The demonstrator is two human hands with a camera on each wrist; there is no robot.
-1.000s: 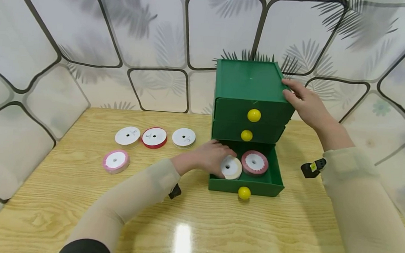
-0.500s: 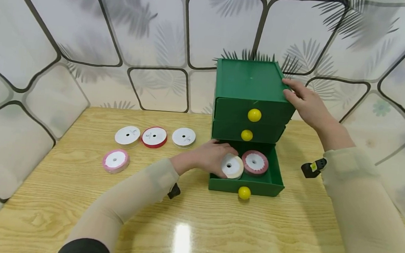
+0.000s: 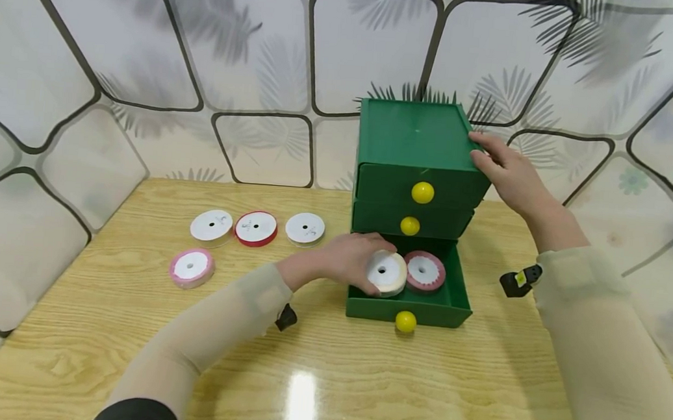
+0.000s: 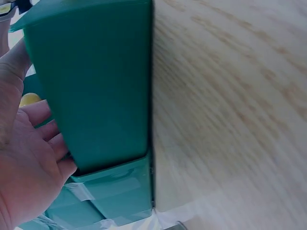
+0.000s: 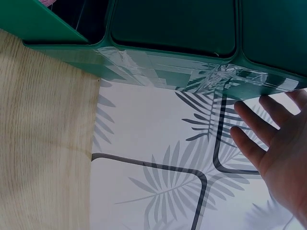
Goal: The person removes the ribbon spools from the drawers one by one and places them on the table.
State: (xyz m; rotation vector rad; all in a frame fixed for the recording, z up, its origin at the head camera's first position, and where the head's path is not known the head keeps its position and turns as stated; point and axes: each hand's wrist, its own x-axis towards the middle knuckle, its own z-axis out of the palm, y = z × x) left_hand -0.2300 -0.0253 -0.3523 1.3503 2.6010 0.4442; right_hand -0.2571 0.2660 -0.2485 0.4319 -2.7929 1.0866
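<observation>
My left hand (image 3: 349,261) grips a white spool of cream ribbon (image 3: 387,275) inside the pulled-out bottom drawer (image 3: 376,309) of a green drawer cabinet (image 3: 415,134). Thumb and fingers lie around the spool's left side. Right beside it in the drawer sits a spool of pink ribbon (image 3: 425,271). In the left wrist view the drawer's outer side wall (image 4: 96,86) hides the spool, and the left hand (image 4: 29,158) reaches over its edge. My right hand (image 3: 509,173) rests with extended fingers on the cabinet's upper right edge.
On the wooden table (image 3: 244,360) to the left lie two white spools, one (image 3: 212,225) beside a red-edged spool (image 3: 256,226), the other (image 3: 305,227) nearer the cabinet. A pink ribbon spool (image 3: 192,266) lies in front. Two upper drawers with yellow knobs (image 3: 422,192) are closed. A patterned curtain (image 3: 265,55) stands behind.
My left hand has shifted the cream spool slightly right and up, close against the pink one. My right hand has stayed on the cabinet.
</observation>
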